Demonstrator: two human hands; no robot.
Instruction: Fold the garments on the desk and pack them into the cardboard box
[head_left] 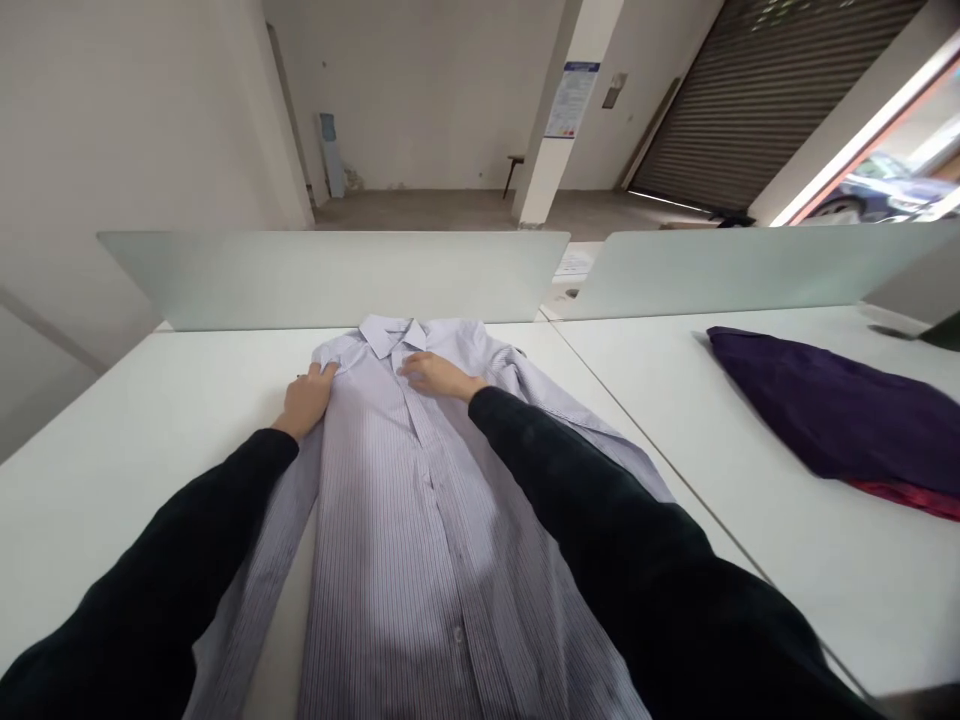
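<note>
A striped, pale lilac button-up shirt (375, 480) lies front side up, with its collar at the far end and its sleeves down the sides. My left hand (306, 398) is at the shoulder seam on the left, fingers closed on the cloth there. Just below the collar, my right hand (439, 375) has its fingers bent together on the front placket. My right forearm crosses over the shirt's right side and hides part of it. The lower hem runs out of view.
The white table (202, 400) has a seam running right of the shirt. Folded dark purple cloth (840, 400), with red cloth beneath, lies at the right. Frosted partition panels (352, 280) stand along the far edge. A pillar (570, 110) rises behind them.
</note>
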